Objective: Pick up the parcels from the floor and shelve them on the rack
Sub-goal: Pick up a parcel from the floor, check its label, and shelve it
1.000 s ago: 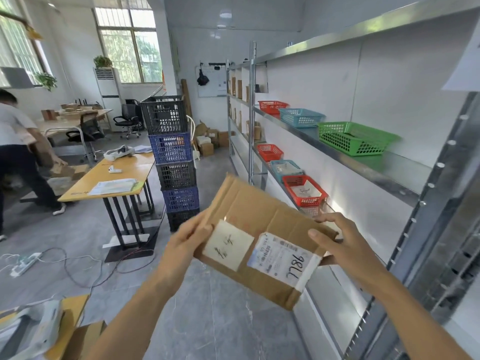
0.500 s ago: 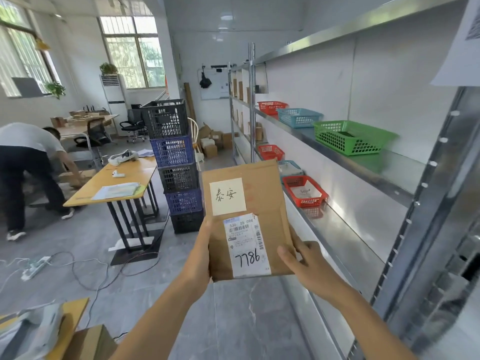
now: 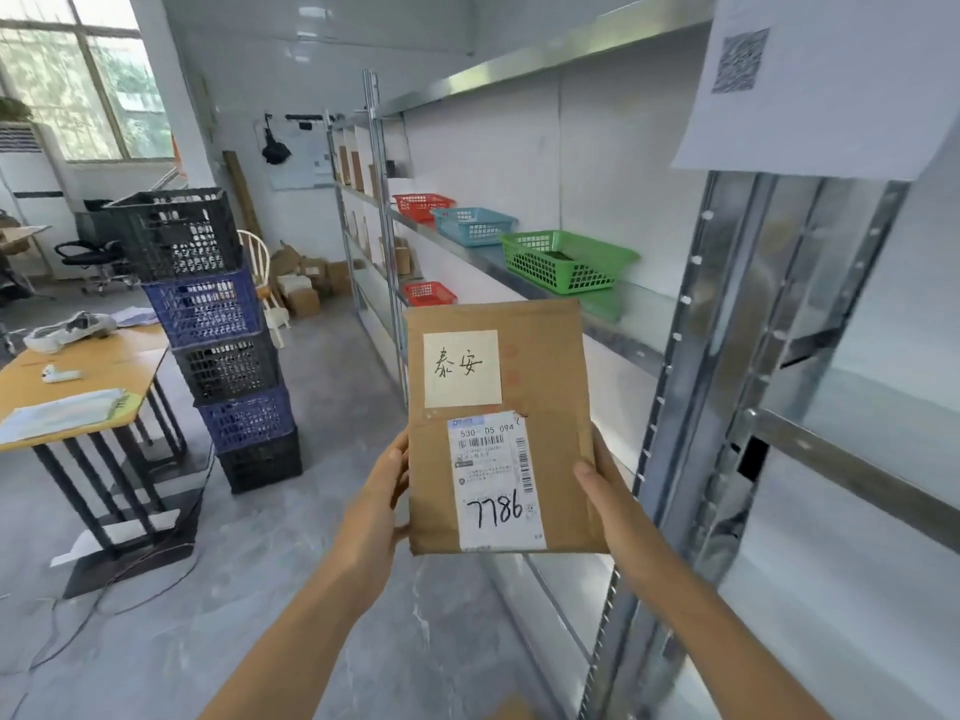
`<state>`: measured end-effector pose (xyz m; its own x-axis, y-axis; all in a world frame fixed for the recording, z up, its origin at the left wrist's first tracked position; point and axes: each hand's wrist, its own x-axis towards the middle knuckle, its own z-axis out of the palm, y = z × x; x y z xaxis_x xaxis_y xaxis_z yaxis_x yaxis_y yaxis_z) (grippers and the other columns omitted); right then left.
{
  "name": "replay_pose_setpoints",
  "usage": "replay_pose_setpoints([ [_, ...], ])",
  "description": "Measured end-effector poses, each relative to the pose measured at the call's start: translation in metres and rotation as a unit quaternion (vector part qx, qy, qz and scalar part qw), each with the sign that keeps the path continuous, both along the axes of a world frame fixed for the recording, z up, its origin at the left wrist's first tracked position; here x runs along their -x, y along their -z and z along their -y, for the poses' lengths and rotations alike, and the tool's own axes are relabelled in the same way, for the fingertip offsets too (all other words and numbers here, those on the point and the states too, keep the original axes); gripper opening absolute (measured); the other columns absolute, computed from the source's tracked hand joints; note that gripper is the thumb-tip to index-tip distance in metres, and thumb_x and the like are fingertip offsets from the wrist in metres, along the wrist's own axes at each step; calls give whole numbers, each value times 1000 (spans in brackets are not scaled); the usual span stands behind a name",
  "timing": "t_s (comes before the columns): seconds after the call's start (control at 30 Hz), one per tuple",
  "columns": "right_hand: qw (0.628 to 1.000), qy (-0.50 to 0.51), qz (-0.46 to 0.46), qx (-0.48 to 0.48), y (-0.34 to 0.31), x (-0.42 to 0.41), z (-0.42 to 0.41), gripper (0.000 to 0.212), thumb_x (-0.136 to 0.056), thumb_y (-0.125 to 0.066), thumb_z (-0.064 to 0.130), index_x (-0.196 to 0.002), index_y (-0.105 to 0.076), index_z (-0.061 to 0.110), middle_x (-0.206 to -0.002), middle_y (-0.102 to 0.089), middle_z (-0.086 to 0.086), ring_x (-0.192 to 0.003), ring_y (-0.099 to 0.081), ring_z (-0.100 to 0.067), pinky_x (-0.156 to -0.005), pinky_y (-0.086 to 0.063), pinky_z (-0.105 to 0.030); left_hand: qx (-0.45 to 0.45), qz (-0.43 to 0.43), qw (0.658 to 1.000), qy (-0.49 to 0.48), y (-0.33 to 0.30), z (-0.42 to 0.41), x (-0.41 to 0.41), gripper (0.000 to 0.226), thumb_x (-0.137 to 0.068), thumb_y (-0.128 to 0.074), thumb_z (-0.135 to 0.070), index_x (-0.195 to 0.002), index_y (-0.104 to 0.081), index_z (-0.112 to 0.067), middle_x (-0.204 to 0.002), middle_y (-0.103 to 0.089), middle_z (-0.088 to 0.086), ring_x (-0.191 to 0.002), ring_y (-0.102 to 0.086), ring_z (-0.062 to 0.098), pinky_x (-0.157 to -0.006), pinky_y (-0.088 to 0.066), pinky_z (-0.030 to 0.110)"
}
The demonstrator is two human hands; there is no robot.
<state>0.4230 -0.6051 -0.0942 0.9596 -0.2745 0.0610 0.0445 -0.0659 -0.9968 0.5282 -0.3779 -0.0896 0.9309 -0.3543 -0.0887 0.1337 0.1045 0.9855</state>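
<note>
I hold a flat brown cardboard parcel upright in front of me, at the centre of the view. It carries a yellow note with handwriting and a white shipping label marked 7786. My left hand grips its lower left edge and my right hand grips its lower right edge. The metal rack stands just to the right, its shelves running away along the wall. A green basket, a blue basket and a red basket sit on the upper shelf.
Another red basket sits on a lower shelf behind the parcel. A tall stack of black and blue crates stands on the floor to the left. A yellow table holds papers. Cardboard boxes lie by the far wall.
I turned the parcel from tilted to upright and raised it closer. The view swung right towards the rack, and the person at the left is out of view.
</note>
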Motion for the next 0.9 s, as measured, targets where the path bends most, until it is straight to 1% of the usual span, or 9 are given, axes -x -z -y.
replay_pose_setpoints([
  [0.07,1000,28,-5,9,-6,19,-4,52,-102,-39,58,-150,-19,61,-132,-51,44,-106,-57,31,-100,-46,-12,7,-15,1000,21,-4,7,5,31,-107,-42,-53,-123,-66,-63,-127,-76,-22,-130,-64,13,-105,-55,58],
  [0.13,997,71,-7,29,-13,40,-12,63,-92,-47,77,-149,-22,73,-148,-51,33,-126,-56,17,-115,-46,-30,17,-23,998,60,-8,15,14,31,-108,-41,-49,-123,-66,-60,-124,-78,-20,-126,-68,14,-105,-55,55],
  [0.2,993,115,-1,13,-14,63,-18,61,-81,-52,79,-137,-28,84,-158,-50,23,-137,-56,-2,-121,-42,-45,34,-26,993,106,-13,23,25,32,-110,-39,-46,-127,-65,-55,-119,-80,-20,-116,-73,11,-100,-58,48],
  [0.33,981,191,20,26,-34,137,-43,60,-99,-45,68,-155,-25,65,-152,-58,24,-130,-65,-4,-106,-57,-44,71,-25,979,191,-14,45,54,32,-110,-40,-42,-126,-67,-48,-117,-81,-18,-97,-78,1,-80,-61,32],
  [0.5,951,301,34,59,-48,230,-66,50,-109,-33,48,-158,-24,60,-153,-53,30,-137,-57,2,-112,-49,-40,110,-42,943,312,-24,74,114,35,-109,-42,-42,-135,-66,-43,-126,-79,-12,-114,-75,10,-86,-59,34],
  [0.6,920,383,33,81,-60,295,-77,51,-107,-36,60,-156,-23,64,-161,-43,30,-149,-46,-6,-121,-39,-56,128,-37,906,402,-35,98,166,32,-110,-42,-41,-132,-64,-45,-121,-81,-12,-107,-78,8,-75,-62,29],
  [0.67,893,440,34,90,-65,344,-84,55,-102,-37,65,-154,-23,67,-163,-40,30,-152,-41,-10,-121,-36,-61,123,-33,885,448,-44,113,210,29,-109,-43,-41,-130,-62,-46,-119,-81,-12,-109,-77,11,-79,-60,35],
  [0.77,857,504,37,105,-74,412,-102,54,-102,-36,63,-154,-24,66,-162,-42,30,-151,-43,-9,-119,-39,-60,129,-23,855,502,-58,127,276,27,-110,-41,-42,-130,-60,-42,-117,-81,-13,-115,-73,15,-94,-56,42],
  [0.9,803,581,52,119,-77,505,-141,48,-109,-33,55,-156,-26,62,-162,-44,28,-150,-45,-7,-121,-39,-56,119,-25,809,576,-66,135,373,25,-108,-47,-44,-126,-63,-44,-114,-82,-11,-111,-72,16,-91,-55,41],
])
